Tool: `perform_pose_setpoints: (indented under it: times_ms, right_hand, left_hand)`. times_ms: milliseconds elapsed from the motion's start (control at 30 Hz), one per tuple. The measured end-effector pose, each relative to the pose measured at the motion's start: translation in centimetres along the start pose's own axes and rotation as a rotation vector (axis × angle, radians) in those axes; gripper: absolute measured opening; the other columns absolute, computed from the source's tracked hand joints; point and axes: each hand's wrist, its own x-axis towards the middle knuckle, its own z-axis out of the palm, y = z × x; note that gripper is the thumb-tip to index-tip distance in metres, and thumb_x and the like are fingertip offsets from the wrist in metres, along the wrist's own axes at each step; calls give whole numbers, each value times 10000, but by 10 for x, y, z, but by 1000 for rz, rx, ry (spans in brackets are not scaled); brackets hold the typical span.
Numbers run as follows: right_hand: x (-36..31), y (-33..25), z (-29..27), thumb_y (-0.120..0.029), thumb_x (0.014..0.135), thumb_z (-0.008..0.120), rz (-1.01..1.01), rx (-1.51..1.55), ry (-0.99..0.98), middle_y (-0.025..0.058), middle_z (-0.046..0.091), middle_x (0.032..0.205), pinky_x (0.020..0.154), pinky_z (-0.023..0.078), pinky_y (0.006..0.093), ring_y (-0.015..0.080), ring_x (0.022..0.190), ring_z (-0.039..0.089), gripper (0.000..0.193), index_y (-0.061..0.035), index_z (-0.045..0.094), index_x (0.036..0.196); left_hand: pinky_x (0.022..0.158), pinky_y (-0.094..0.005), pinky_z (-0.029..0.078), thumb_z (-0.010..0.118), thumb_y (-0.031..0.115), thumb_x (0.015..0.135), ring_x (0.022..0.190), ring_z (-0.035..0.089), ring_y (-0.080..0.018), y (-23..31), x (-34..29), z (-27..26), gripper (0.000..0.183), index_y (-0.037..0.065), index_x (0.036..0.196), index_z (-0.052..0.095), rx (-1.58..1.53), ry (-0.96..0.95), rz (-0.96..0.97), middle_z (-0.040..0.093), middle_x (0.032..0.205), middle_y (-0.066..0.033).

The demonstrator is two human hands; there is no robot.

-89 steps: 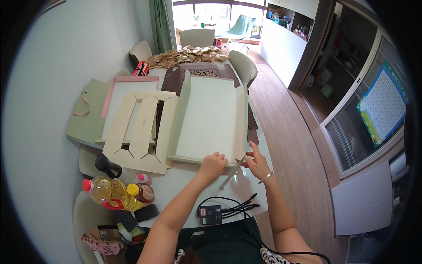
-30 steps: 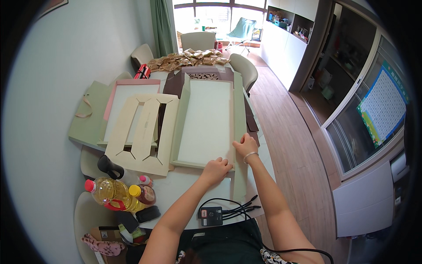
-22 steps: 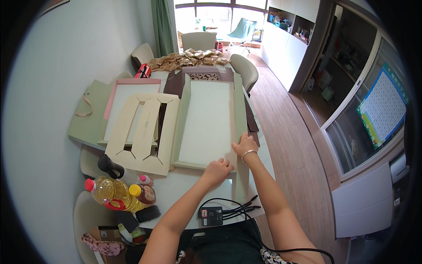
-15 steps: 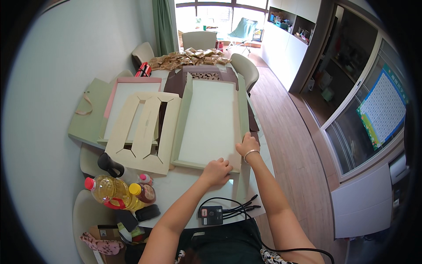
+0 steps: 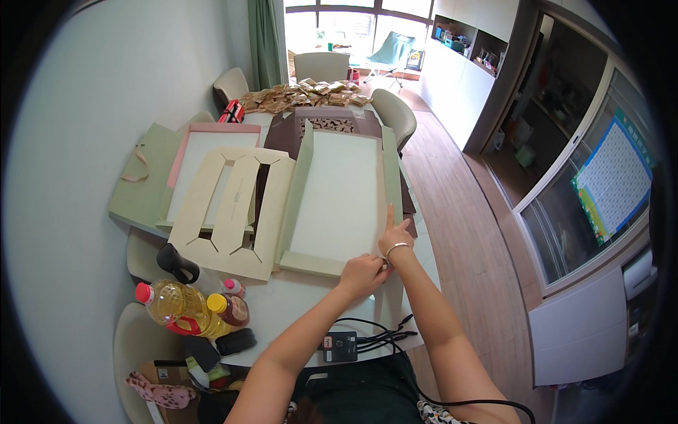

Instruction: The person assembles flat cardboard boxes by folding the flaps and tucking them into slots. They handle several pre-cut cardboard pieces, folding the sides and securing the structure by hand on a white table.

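Observation:
A pale green cardboard tray (image 5: 339, 198) with a white bottom lies lengthwise before me. My left hand (image 5: 363, 274) is at its near right corner, fingers curled over the end of the near wall. Just beyond it, my right hand (image 5: 393, 237), with a bracelet at the wrist, holds the long right wall near that corner. Its index finger stretches along the wall, and the other fingers bend at the outer side. The two hands almost touch and hide the corner. To the left, a cream cardboard sheet with slots (image 5: 236, 205) partly covers a pink-edged tray (image 5: 185, 152).
A black box with cables (image 5: 340, 346) lies near the table's front edge. At left stand an oil bottle (image 5: 176, 307), a yellow-capped jar (image 5: 229, 309) and a dark-topped bottle (image 5: 176, 265). Several small brown packets (image 5: 304, 95) are heaped at the far end. A green bag (image 5: 141, 177) lies far left.
My left hand has slid right toward the corner. My right hand has come nearer along the right wall, its index finger now straightened. The near wall shows wider, turned up or inward.

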Motion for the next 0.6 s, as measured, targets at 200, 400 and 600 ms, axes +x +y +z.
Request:
perform_pose_setpoints:
  times_ms: [200, 400, 600]
  right_hand:
    - [5, 2, 13, -132, 872, 500, 35, -150, -11, 413, 194, 1451, 806, 556, 371, 403, 981, 664, 883, -223, -80, 1531]
    - [1, -4, 17, -162, 874, 527, -5, -219, 48, 378, 205, 1461, 763, 574, 399, 410, 939, 668, 844, -236, 16, 1541]
    - [-4, -2, 14, -160, 834, 583, 49, -173, 42, 365, 168, 1478, 623, 602, 454, 443, 942, 657, 907, -252, 17, 1537]
  left_hand:
    - [611, -393, 517, 656, 365, 805, 681, 650, -249, -1, -8, 1, 260, 108, 764, 660, 72, -119, 90, 646, 726, -63]
    - [644, -378, 514, 687, 404, 746, 675, 637, -264, 4, -13, 3, 313, 103, 831, 673, 115, -44, -1, 640, 723, -56]
    - [822, -392, 456, 681, 337, 702, 800, 616, -254, 1, -27, -10, 350, 108, 964, 639, 164, 16, 251, 636, 832, -63]
